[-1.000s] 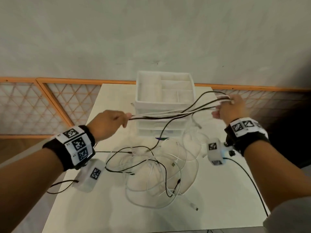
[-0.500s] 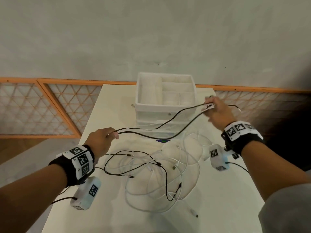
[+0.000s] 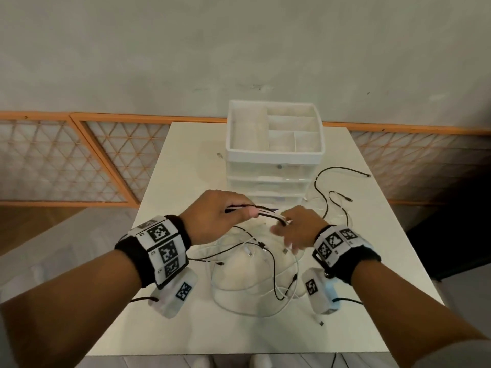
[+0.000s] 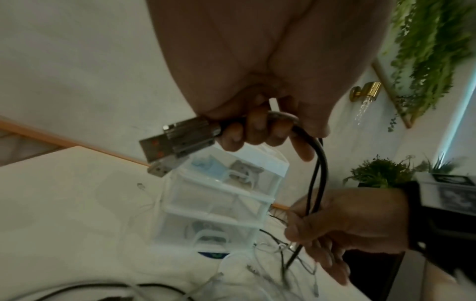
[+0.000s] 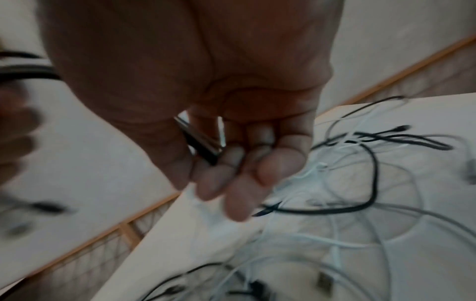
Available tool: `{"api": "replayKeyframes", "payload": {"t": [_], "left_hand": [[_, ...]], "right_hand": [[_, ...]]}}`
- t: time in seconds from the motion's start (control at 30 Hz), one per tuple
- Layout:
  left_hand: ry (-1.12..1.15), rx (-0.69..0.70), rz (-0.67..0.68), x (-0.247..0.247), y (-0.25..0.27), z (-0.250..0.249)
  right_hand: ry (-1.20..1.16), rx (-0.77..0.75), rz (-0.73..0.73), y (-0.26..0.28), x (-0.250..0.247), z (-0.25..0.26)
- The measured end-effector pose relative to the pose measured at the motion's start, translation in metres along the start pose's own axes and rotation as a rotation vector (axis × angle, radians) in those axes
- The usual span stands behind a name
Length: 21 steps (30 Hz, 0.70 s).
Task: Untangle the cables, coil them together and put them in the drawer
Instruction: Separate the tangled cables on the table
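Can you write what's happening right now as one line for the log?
left hand: grips black cables by USB plugs | right hand: pinches same cables | white cables: tangled on table | drawers: shut

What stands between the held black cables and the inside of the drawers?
The drawer fronts: all drawers of the drawer unit look closed. The black cables, held by the left hand and right hand, also trail into the loose cable pile on the table.

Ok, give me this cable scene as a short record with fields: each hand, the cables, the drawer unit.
left hand: grips the plug ends of the black cables
right hand: holds the same black cables lower down; exact grip blurred
loose cables: black and white, tangled on the table
drawer unit: white, drawers closed, behind the hands
coiling: not yet done
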State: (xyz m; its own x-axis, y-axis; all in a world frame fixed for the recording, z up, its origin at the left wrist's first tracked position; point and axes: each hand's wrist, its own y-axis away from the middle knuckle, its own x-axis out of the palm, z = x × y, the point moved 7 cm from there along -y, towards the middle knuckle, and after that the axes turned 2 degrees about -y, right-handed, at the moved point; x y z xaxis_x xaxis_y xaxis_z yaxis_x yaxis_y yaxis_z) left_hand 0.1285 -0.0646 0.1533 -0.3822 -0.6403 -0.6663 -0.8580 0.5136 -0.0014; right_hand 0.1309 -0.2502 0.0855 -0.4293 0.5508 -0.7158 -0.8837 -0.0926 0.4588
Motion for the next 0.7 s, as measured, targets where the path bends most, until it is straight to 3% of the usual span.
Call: {"api": "replayKeyframes", "payload": {"t": [0.1, 0.13, 0.27, 0.33, 0.47, 0.57, 0.7], "left_hand": [[-0.214, -0.144, 0.213, 0.021, 0.017, 0.035], [-0.270, -0.189, 0.246, 0.028, 0.023, 0.049], [-0.307, -0.385, 0.068, 0.029, 0.040, 0.093], [-0.273, -0.467, 0.014, 0.025, 0.049, 0.110], [-0.220, -0.533, 0.010, 0.030, 0.059, 0.123], [-0.195, -0.600, -0.013, 0.036, 0.066, 0.132], [-0.260, -0.719, -0.013, 0.030, 0.077, 0.157]], "right_hand": [[0.046, 0.045, -0.449, -0.003, -0.032, -0.023], [-0.005, 0.015, -0.507, -0.001, -0.031, -0.023], [0.065, -0.023, -0.319, 0.007, 0.027, 0.000], [0.091, -0.151, -0.300, 0.011, 0.056, 0.020], [0.239, -0.385, 0.008, 0.005, 0.142, 0.067], [0.345, -0.358, 0.112, -0.011, 0.185, 0.086], [0.420, -0.292, 0.124, -0.028, 0.206, 0.079]]}}
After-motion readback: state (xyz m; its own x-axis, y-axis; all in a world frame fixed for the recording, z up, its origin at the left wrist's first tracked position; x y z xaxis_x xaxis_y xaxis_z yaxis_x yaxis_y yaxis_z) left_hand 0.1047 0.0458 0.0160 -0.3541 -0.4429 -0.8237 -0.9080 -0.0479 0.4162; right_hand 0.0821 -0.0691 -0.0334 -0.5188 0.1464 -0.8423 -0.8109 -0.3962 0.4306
